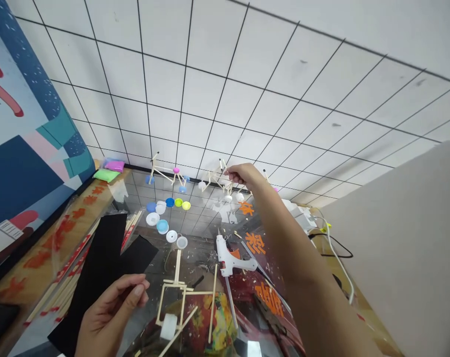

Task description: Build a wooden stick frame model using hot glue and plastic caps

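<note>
Stick frame [216, 182] at the fingers of the right hand [243, 174] could topple if bumped, their grip too small to tell; the left hand [115, 305] pinches nothing, fingertips against thumb.

The right arm [290, 243] partly hides a black-tipped stick [265, 175].

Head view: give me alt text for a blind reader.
Right hand is at a stick model by a tiled wall; left hand is near a black sheet. A white glue gun, caps and a stick frame lie on the table.
</note>
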{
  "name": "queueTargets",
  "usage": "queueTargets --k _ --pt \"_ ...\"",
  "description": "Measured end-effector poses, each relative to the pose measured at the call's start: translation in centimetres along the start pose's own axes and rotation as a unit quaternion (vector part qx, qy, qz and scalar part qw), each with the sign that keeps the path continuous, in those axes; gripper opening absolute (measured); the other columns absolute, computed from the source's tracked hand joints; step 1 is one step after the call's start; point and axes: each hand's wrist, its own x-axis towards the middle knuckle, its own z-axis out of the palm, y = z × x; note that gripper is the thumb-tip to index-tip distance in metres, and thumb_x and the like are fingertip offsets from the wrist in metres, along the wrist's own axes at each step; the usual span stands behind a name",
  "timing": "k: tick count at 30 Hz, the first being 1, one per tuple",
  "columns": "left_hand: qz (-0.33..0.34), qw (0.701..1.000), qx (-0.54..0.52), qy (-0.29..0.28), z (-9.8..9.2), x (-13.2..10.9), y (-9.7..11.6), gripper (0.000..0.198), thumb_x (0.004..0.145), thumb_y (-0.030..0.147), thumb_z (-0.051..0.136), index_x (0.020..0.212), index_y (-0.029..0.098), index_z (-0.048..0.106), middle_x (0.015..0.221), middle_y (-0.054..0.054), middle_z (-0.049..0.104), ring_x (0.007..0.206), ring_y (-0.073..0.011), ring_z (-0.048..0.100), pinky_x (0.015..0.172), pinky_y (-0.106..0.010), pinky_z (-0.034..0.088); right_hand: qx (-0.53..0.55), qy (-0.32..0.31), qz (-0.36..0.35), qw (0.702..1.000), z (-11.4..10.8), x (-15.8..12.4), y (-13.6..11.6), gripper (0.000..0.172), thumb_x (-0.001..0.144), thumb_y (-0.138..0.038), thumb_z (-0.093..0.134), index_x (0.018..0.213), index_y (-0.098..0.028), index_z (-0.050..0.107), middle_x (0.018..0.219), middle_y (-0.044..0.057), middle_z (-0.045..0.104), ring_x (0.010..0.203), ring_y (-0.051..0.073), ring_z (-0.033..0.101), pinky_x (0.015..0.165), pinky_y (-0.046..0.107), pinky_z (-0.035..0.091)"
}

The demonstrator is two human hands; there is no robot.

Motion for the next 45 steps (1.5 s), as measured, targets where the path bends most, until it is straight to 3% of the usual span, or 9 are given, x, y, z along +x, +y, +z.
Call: queueTargets --k 15,23,25,27,31,35,39,43,45 --pt "0.008 1.000 -0.009 -0.002 -0.2 -0.2 0.4 0.032 0.061 0.034 0.083 0.088 0.019 0.075 0.081 -0.006 0.073 0.064 -0.0155 0.067 0.063 -0.022 0.058 -0.036 0.013 -0.019 0.999 0.7 -0.4 -0.5 0.008 0.067 -0.012 0.062 0.061 -0.010 0.068 0.046 0.002 0.059 0.038 0.005 0.041 0.036 0.018 0.023" --pt "0.079 0.996 0.025 -0.015 0.1 -0.3 0.8 0.023 0.070 0.029 0.077 0.091 0.019 0.073 0.081 -0.005 0.072 0.064 -0.0148 0.067 0.063 -0.023 0.058 -0.061 0.051 -0.034 0.996 0.2 -1.6 -1.3 0.009 0.068 -0.015 0.059 0.063 -0.011 0.065 0.051 0.001 0.057 0.044 0.007 0.042 0.043 0.021 0.026" --pt "0.117 0.992 0.042 -0.019 0.2 -0.7 1.2 0.019 0.076 0.026 0.073 0.093 0.019 0.072 0.085 -0.005 0.071 0.066 -0.0137 0.066 0.065 -0.023 0.057 -0.078 0.087 -0.061 0.991 -0.4 -4.1 -0.8 0.009 0.071 -0.016 0.057 0.064 -0.013 0.062 0.051 -0.003 0.051 0.046 0.007 0.039 0.046 0.022 0.026" --pt "0.187 0.979 0.072 -0.032 0.3 -1.2 1.7 0.015 0.081 0.021 0.067 0.096 0.021 0.071 0.092 -0.005 0.069 0.072 -0.0140 0.066 0.068 -0.025 0.057 -0.168 0.088 -0.174 0.966 -0.6 -8.1 0.2 0.017 0.080 -0.023 0.053 0.066 -0.015 0.058 0.051 -0.005 0.043 0.047 0.008 0.036 0.049 0.023 0.025" --pt "0.355 0.909 0.200 -0.091 0.3 -2.1 2.4 0.025 0.082 0.010 0.062 0.103 0.022 0.069 0.103 -0.007 0.067 0.096 -0.0196 0.064 0.084 -0.034 0.054 -0.320 -0.137 -0.293 0.891 1.5 -18.8 3.5 0.031 0.091 -0.030 0.044 0.065 -0.017 0.053 0.057 -0.003 0.047 0.053 0.010 0.040 0.056 0.025 0.029" --pt "0.434 0.836 0.282 -0.182 0.7 -2.8 2.1 0.043 0.080 0.009 0.063 0.120 0.024 0.063 0.115 -0.009 0.065 0.108 -0.0237 0.059 0.094 -0.040 0.048 -0.367 -0.197 -0.368 0.832 5.2 -26.5 6.9 0.028 0.094 -0.027 0.044 0.076 -0.016 0.061 0.069 0.002 0.059 0.062 0.014 0.049 0.063 0.026 0.034" --pt "0.320 0.852 0.293 -0.292 1.2 -3.6 1.2 0.033 0.083 0.019 0.062 0.114 0.025 0.069 0.104 -0.010 0.071 0.095 -0.0239 0.064 0.087 -0.036 0.049 -0.346 -0.173 -0.393 0.834 7.4 -29.0 9.2 0.030 0.096 -0.030 0.044 0.079 -0.016 0.065 0.072 0.005 0.064 0.067 0.016 0.054 0.068 0.029 0.038" --pt "0.080 0.915 0.181 -0.352 1.4 -4.6 1.1 0.021 0.086 0.033 0.059 0.097 0.021 0.072 0.070 -0.006 0.069 0.058 -0.0154 0.061 0.058 -0.026 0.047 -0.150 -0.149 -0.331 0.920 8.5 -30.0 11.1 0.025 0.094 -0.031 0.050 0.081 -0.020 0.069 0.072 0.003 0.067 0.069 0.015 0.059 0.070 0.028 0.043" --pt "-0.069 0.913 0.088 -0.393 1.6 -5.1 1.4 0.027 0.088 0.041 0.056 0.091 0.017 0.068 0.059 -0.003 0.065 0.044 -0.0119 0.054 0.046 -0.022 0.040 0.003 -0.121 -0.242 0.963 9.0 -30.3 12.1 0.022 0.091 -0.033 0.054 0.080 -0.020 0.069 0.070 0.002 0.067 0.064 0.014 0.059 0.064 0.026 0.045"
